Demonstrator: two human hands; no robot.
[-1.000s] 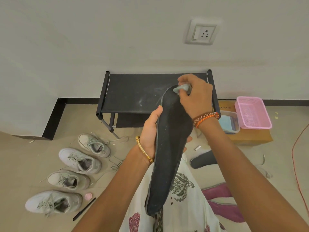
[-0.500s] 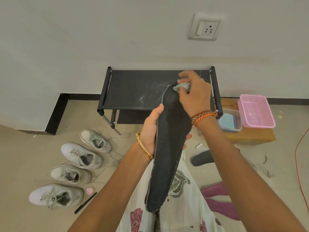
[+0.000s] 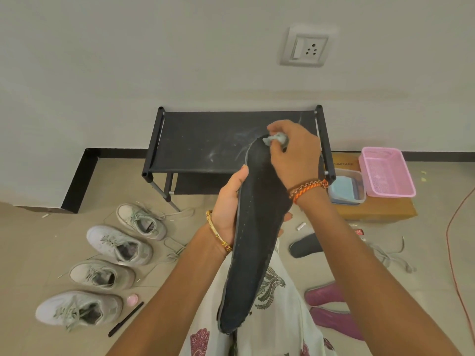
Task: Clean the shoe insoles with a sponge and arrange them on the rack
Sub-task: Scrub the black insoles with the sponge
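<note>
Four sneakers (image 3: 120,244) lower left; left hand (image 3: 227,209) grips one insole (image 3: 254,242), right hand (image 3: 295,152) pinches mostly hidden sponge (image 3: 276,140).

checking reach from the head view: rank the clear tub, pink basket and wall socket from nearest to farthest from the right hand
1. Clear tub: on the cardboard box to the right of the right hand, nearest.
2. Pink basket: on the same box, just beyond the tub, farther right.
3. Wall socket: high on the wall above the rack, farthest.
</note>
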